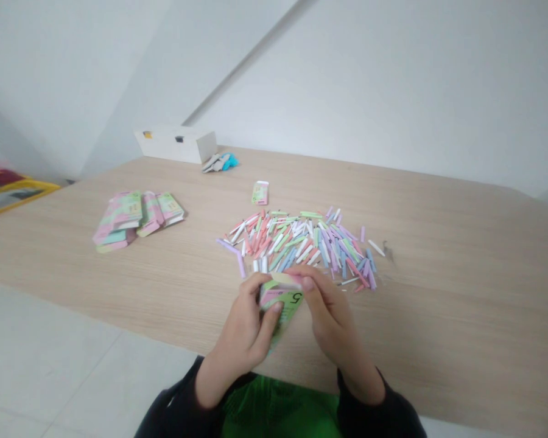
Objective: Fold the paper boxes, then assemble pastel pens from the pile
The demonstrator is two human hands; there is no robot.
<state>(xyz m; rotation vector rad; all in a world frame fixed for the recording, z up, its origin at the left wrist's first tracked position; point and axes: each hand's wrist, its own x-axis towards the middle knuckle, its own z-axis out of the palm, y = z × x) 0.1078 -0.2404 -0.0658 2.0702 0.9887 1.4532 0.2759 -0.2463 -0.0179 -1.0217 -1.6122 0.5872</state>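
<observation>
Gripping a printed green carton (282,299), left hand (241,328) and right hand (331,316) closed on it, pastel sticks (296,249) beyond, perhaps paper

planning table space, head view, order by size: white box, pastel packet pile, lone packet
1. White box and pastel packet pile: they look alike, and the box sits farther off, so unsure.
2. Lone packet: smallest.

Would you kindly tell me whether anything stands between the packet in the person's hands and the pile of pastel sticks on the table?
Nothing visible stands in the way. The green and pink packet, gripped by the left hand and the right hand, is held just in front of the near edge of the pile of pastel sticks.
</observation>
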